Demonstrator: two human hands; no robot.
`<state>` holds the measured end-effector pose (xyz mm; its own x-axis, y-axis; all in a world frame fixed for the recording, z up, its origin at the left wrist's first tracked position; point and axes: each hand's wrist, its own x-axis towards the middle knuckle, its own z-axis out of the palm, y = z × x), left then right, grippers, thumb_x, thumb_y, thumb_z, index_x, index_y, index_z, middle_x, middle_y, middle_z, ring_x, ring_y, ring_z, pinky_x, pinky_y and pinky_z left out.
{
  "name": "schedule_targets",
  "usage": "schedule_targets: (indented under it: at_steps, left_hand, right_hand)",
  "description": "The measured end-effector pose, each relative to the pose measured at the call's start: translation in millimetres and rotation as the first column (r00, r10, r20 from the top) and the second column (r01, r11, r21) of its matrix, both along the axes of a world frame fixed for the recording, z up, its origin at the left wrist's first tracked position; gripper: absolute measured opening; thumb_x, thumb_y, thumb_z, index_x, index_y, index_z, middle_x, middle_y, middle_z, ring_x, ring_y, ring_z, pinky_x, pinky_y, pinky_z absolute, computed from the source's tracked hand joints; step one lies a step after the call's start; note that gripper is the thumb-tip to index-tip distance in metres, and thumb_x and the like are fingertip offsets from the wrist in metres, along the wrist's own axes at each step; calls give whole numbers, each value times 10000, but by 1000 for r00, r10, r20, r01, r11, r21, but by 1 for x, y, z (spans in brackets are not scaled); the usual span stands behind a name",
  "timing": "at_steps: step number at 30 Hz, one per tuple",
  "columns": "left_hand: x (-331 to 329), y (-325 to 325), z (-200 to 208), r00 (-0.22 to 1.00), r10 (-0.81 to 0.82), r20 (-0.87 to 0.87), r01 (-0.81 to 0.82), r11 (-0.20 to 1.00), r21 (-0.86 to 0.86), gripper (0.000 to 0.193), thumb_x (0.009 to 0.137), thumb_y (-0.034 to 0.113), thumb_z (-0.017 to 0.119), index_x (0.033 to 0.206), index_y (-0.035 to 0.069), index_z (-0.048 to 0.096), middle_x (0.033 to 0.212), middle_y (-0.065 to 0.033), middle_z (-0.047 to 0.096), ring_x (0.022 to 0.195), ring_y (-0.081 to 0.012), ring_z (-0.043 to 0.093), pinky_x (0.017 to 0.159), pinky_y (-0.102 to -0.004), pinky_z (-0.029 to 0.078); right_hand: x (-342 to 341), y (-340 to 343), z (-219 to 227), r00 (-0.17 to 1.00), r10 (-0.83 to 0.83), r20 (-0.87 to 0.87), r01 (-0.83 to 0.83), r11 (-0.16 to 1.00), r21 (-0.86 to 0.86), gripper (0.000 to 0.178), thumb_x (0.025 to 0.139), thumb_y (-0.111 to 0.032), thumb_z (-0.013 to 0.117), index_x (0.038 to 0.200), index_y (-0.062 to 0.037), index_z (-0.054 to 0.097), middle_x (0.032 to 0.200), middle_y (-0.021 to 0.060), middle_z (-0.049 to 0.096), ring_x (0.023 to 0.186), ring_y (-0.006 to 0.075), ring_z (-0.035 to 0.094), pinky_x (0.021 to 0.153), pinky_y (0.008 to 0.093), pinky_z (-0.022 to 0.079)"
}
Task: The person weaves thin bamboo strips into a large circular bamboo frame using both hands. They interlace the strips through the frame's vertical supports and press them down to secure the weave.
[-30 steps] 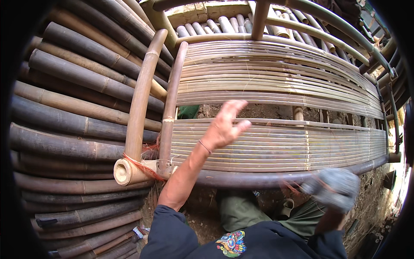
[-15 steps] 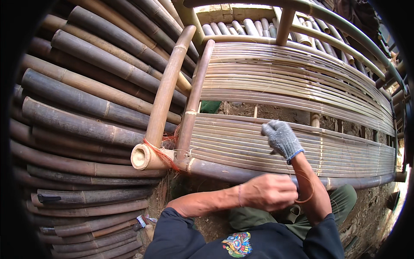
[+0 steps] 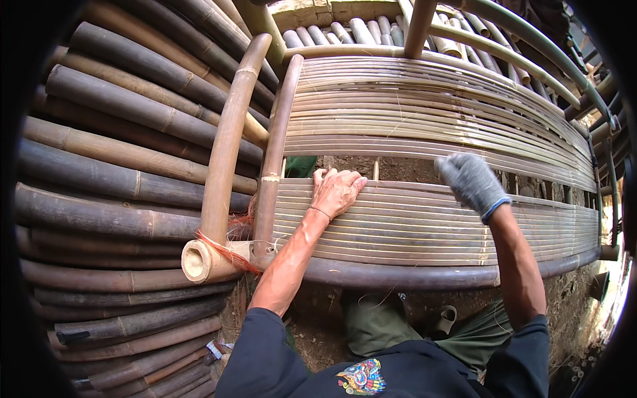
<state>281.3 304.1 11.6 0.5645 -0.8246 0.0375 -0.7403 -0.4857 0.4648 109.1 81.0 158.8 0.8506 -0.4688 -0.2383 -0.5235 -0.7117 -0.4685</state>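
A bamboo bench with a seat of long, thin bamboo slats lies before me. A long gap splits the slats into a near and a far group. My left hand, bare, rests on the near slats with its fingers curled over the edge at the gap. To the right, my right hand, in a grey knitted glove with a blue cuff, is over the gap. It looks closed and slightly blurred; whatever its fingers may hold is hidden.
Dark bamboo poles are stacked along the left. Orange twine binds the bench's front left corner beside a cut pole end. A curved bamboo rail rises at the back right. Short bamboo pieces lie behind.
My left hand has moved from beside my right forearm, forward and left onto the slats at the gap. My gloved right hand has moved right and slightly up. The view has shifted.
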Motion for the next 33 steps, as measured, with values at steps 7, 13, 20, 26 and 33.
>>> schedule_targets:
  at_steps: [7, 13, 20, 26, 33]
  left_hand:
    - [-3, 2, -5, 992, 6, 125, 6, 996, -92, 374, 1007, 449, 474, 960, 156, 701, 901, -33, 686, 906, -255, 600, 992, -488, 318]
    - [-4, 14, -1, 993, 46, 111, -27, 987, -161, 319, 986, 412, 532, 936, 156, 715, 874, -24, 691, 874, -245, 611, 1009, -456, 335]
    - [-4, 2, 1, 991, 50, 125, -24, 980, -198, 232, 935, 353, 611, 1031, 165, 708, 997, -36, 704, 981, -240, 628, 1009, -443, 367]
    - [-58, -49, 33, 976, 9, 216, 91, 889, -448, 352, 843, 128, 687, 1191, 91, 648, 1144, -108, 620, 1092, -307, 578, 970, -429, 444]
    - [-221, -232, 49, 794, -532, 293, 607, 683, -406, 385, 799, 70, 660, 1184, 77, 646, 1184, -101, 619, 1128, -283, 575, 990, -413, 465]
  right_hand:
    - [-28, 119, -55, 817, 519, 252, -513, 853, -94, 105, 901, -132, 527, 908, -29, 551, 742, 181, 565, 701, 406, 592, 618, 523, 463]
    - [-88, 78, -79, 772, 565, 292, -544, 824, -157, 292, 838, -113, 560, 1107, 0, 548, 848, 154, 556, 776, 339, 564, 666, 453, 441]
    - [-110, 87, -92, 886, 291, 362, -321, 947, 23, 115, 834, -90, 544, 931, -30, 532, 827, 171, 565, 804, 352, 584, 691, 460, 475]
    - [-240, 102, -67, 848, -300, 437, 159, 930, 331, 254, 982, -143, 521, 1143, 24, 624, 1087, 192, 662, 1093, 349, 633, 942, 380, 492]
    - [-461, 38, -17, 607, -673, -422, 688, 711, -145, 715, 907, -353, 651, 1474, -25, 364, 1061, 248, 679, 971, 381, 688, 848, 457, 535]
